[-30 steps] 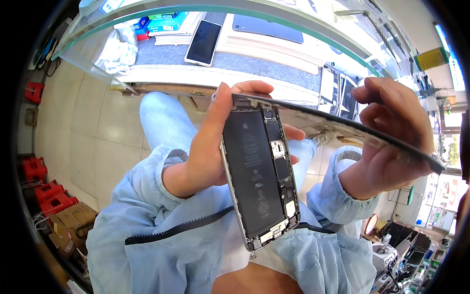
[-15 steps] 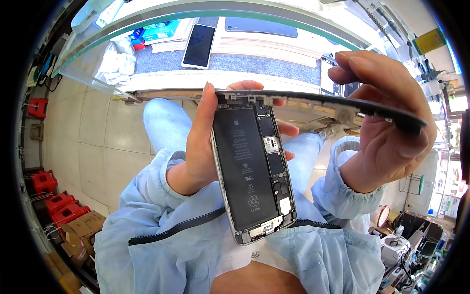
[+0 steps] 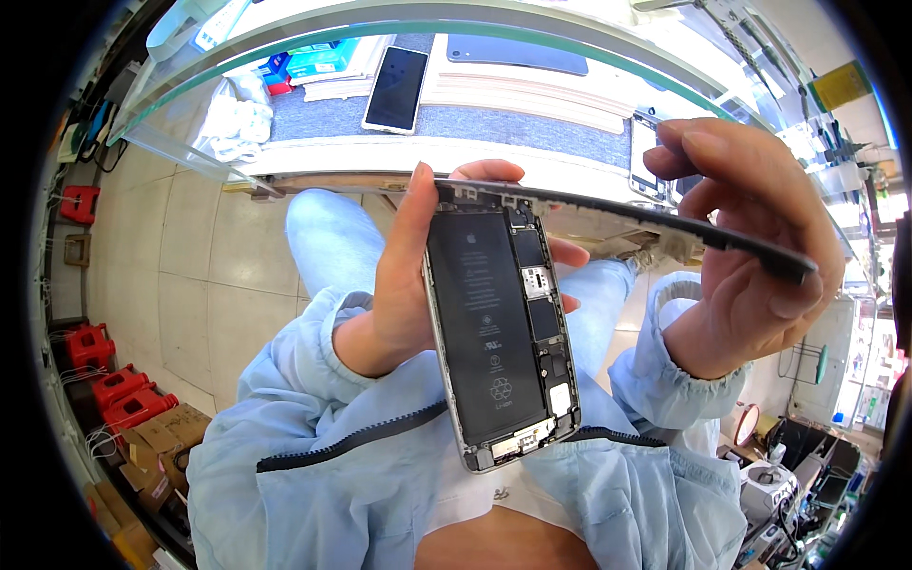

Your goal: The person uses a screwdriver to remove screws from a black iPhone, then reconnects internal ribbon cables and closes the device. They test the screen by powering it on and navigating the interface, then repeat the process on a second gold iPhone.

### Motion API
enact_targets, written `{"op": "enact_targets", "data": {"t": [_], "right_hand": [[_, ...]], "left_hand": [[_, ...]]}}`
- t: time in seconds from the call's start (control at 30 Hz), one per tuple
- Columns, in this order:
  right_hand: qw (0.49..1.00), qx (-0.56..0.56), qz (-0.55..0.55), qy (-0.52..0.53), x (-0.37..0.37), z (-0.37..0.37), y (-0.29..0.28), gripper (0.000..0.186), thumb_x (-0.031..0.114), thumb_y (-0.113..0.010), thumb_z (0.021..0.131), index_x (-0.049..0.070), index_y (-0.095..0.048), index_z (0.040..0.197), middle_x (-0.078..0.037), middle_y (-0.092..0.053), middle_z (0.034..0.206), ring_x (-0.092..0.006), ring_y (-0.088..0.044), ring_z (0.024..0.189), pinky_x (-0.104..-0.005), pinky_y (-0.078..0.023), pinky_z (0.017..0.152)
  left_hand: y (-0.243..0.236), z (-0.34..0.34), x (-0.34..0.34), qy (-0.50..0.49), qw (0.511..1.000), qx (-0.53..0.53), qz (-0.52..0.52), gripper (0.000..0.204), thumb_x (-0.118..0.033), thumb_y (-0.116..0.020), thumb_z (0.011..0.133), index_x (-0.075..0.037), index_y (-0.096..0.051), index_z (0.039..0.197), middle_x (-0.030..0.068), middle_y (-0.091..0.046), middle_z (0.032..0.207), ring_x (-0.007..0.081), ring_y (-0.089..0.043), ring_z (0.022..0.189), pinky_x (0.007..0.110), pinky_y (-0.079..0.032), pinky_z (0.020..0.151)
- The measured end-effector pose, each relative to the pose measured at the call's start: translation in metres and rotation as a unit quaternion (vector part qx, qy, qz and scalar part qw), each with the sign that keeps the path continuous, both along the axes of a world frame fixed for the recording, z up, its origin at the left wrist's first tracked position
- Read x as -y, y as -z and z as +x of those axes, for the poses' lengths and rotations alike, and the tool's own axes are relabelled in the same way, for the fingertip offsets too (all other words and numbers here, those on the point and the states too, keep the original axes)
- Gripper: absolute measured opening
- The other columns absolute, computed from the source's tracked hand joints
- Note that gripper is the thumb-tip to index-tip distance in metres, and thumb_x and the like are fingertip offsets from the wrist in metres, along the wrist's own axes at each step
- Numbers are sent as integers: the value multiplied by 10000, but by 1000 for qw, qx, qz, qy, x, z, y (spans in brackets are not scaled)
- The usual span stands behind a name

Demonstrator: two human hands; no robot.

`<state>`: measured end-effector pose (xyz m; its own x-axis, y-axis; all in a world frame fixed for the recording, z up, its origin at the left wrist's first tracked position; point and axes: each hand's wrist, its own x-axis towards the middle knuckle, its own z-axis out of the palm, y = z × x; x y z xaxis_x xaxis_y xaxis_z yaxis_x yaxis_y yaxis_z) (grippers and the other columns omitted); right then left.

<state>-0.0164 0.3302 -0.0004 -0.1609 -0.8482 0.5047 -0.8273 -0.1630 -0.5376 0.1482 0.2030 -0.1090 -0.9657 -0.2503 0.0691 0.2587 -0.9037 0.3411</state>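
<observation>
The left hand [image 3: 394, 299] clasps the opened phone [image 3: 545, 321] before the jacket [image 3: 332, 494], fingers wrapped behind it. The right hand [image 3: 784, 195], fingers curled, seems to pinch the outer end of the raised screen [image 3: 665, 218], seen nearly edge-on.

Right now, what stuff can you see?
Opened rectangular phone body: 1, black and silver, centre
Thin flat panel: 1, dark, centre right
Slim rectangular phone: 1, black, pale rim, upper middle
Flat papery stack: 1, cream, upper middle
Crinkled bag: 1, white, upper left
Cardboard boxes: several, brown, lower left
Chunky units: 4, red, left
Cluttered gear: uncountable, mixed, right
Legs: 2, blue trousers, middle
Left hand: 1, bare, holding body
Right hand: 1, bare, at panel's end
</observation>
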Motion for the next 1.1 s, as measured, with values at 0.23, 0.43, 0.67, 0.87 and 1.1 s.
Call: {"op": "enact_targets", "data": {"t": [0.23, 0.43, 0.67, 0.87, 1.1], "right_hand": [[1000, 5, -7, -2, 1, 3, 3, 840, 673, -339, 872, -103, -575, 1089, -236, -626, 1019, -247, -671, 817, -161, -427, 506], [1000, -4, -9, -6, 1, 3, 5, 824, 660, -330, 881, -99, -578, 1082, -237, -629, 1004, -239, -671, 803, -155, -420, 495], [1000, -18, -8, -15, 1, 2, 6, 806, 650, -315, 890, -85, -585, 1081, -225, -635, 998, -232, -671, 793, -152, -422, 497], [999, -22, -14, -25, 1, -1, 7, 801, 645, -314, 895, -85, -587, 1079, -226, -634, 1001, -237, -672, 795, -160, -437, 516], [999, -3, -25, -20, 2, 0, 11, 797, 638, -327, 897, -94, -587, 1074, -231, -631, 1002, -246, -673, 800, -169, -454, 539]], "left_hand": [[-2, 1, 1, 11, 997, -28, 73, 595, -586, -248, 943, -112, -329, 1294, 233, -572, 1092, 410, -548, 1100, 579, -505, 848], [1, 1, 3, 24, 996, -37, 83, 593, -586, -249, 943, -114, -330, 1293, 219, -570, 1094, 406, -546, 1105, 581, -504, 850], [-1, 1, 3, 30, 991, -33, 126, 588, -584, -256, 943, -115, -333, 1289, 204, -560, 1098, 407, -544, 1108, 589, -502, 847], [3, 1, 2, 15, 997, -30, 71, 577, -577, -260, 946, -115, -343, 1282, 196, -560, 1096, 407, -544, 1107, 593, -499, 850], [5, 1, 2, 12, 996, -25, 83, 571, -573, -262, 948, -115, -355, 1276, 195, -564, 1090, 410, -546, 1104, 593, -499, 848]]}}
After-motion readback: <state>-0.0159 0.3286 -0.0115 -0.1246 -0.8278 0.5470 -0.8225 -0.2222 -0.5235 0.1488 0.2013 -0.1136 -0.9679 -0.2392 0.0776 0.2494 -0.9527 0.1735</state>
